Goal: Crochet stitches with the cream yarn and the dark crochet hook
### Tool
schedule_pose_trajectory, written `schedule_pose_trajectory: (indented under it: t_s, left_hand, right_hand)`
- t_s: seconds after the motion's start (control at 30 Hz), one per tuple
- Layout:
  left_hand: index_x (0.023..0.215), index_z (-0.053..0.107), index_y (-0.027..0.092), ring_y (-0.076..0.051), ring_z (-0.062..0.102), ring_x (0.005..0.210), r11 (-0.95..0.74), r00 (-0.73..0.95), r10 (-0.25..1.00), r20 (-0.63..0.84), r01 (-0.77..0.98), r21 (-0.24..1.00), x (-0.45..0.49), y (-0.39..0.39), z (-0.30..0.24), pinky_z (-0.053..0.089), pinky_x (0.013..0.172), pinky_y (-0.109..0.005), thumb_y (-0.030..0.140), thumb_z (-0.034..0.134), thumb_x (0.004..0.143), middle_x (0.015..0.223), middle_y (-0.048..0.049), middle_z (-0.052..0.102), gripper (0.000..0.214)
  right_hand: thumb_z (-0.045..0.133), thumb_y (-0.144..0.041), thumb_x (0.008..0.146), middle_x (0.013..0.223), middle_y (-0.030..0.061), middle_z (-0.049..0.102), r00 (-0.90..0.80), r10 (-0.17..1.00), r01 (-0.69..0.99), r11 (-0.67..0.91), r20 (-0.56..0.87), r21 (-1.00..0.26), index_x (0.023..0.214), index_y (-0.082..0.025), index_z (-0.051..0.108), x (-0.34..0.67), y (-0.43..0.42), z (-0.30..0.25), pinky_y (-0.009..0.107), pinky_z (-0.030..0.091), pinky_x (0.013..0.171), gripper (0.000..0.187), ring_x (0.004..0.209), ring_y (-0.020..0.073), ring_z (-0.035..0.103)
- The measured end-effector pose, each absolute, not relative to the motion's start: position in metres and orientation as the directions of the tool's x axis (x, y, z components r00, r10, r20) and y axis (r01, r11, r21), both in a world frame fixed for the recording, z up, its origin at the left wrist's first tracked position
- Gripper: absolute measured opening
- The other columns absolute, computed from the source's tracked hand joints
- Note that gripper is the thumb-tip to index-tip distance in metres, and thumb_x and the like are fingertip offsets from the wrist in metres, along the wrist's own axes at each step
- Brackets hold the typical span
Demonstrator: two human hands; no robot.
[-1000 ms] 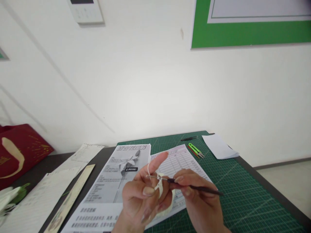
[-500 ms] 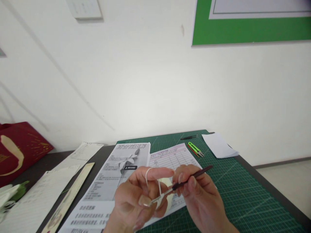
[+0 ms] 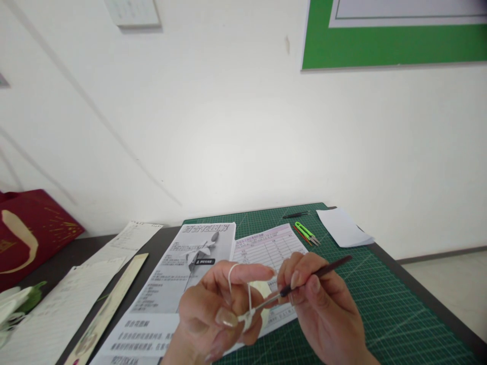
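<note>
White crocheted piece (image 3: 248,320) looks part-made: left hand (image 3: 213,309) pinches it above printed sheets (image 3: 163,299), yarn (image 3: 230,280) over 1 finger. Right hand (image 3: 323,304) grips crochet hook (image 3: 330,267), tip end at piece. Remainder: can't tell.

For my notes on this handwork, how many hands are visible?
2: the left hand, at lower centre, pinching the white crochet work; the right hand, beside it, holding the dark-handled hook.

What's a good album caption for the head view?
Left hand holding white yarn, right hand a dark-handled tool, above printed sheets.
</note>
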State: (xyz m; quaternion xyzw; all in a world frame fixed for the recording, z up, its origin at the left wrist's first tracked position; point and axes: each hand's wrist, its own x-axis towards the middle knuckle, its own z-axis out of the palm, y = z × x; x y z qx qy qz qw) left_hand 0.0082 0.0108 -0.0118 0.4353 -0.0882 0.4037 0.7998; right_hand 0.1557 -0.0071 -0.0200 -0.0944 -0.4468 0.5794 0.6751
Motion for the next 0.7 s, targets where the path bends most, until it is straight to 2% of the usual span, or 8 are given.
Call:
schedule_pose_trajectory:
  t_s: [0.2,0.4,0.7]
  left_hand:
    - [0.121,0.06,0.005,-0.006,0.025,0.023,0.284,0.644,0.59,0.486,-0.729,0.622,0.0086,0.0095,-0.0101,0.027,0.036,-0.021,0.009,0.05,0.066,0.028,0.0079,0.034,0.056]
    - [0.121,0.059,0.004,-0.005,0.026,0.022,0.278,0.649,0.586,0.486,-0.724,0.631,0.0082,0.0094,-0.0087,0.028,0.037,-0.021,0.008,0.048,0.065,0.028,0.0075,0.035,0.058]
    - [0.118,0.062,0.005,-0.005,0.024,0.022,0.285,0.643,0.616,0.455,-0.72,0.632,0.0079,0.0081,-0.0097,0.026,0.036,-0.021,0.009,0.051,0.066,0.028,0.0082,0.034,0.054]
  right_hand:
    - [0.057,-0.031,0.087,0.07,0.0016,0.054,-0.042,0.851,-0.678,0.36,0.523,-0.64,0.08,-0.021,0.067,0.1572,-0.0078,-0.0224,0.025,0.051,0.056,0.016,0.065,0.014,0.055]
    - [0.055,-0.032,0.088,0.071,0.0013,0.054,-0.075,0.863,-0.675,0.325,0.499,-0.663,0.082,-0.022,0.067,0.1569,-0.0084,-0.0233,0.027,0.052,0.057,0.016,0.063,0.0138,0.056]
    - [0.055,-0.031,0.088,0.068,0.0034,0.058,-0.062,0.806,-0.583,0.449,0.588,-0.677,0.084,-0.022,0.067,0.1635,-0.0071,-0.0293,0.033,0.05,0.062,0.016,0.069,0.0184,0.055]
